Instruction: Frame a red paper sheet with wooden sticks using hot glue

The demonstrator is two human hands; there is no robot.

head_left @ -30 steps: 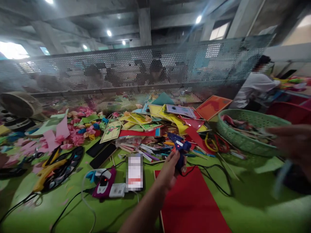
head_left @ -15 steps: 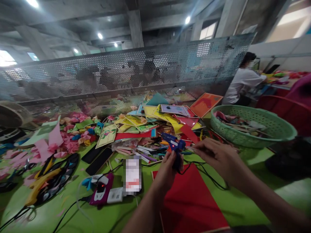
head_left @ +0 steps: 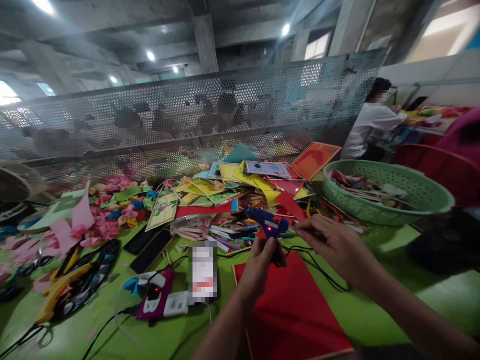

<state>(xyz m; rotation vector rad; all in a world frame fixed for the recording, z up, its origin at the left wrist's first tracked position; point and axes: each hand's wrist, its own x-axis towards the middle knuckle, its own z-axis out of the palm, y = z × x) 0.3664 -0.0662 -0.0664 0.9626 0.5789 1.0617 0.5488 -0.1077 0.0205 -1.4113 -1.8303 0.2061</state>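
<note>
My left hand [head_left: 264,254] is wrapped round the handle of a blue glue gun [head_left: 270,223], whose small red light is lit. The gun's nozzle points to the left, above a pile of pens and sticks. Just behind the gun's rear end, my right hand [head_left: 325,235] is closed in a pinch; what its fingertips hold is too small to make out. Below both hands, a red board [head_left: 296,310] with a pale edge lies on the green table [head_left: 195,340].
Paper crafts [head_left: 225,192] are heaped beyond the hands. A green basket [head_left: 390,212] of scraps stands right. To the left are a purple power strip [head_left: 155,300], a phone [head_left: 203,272], a yellow-handled tool [head_left: 62,290] and pink paper flowers [head_left: 108,225]. A person [head_left: 371,120] sits at the back right.
The glue gun has tilted slightly, its body now closer to level. Both hands stay close together, and the whole view has shifted a little.
</note>
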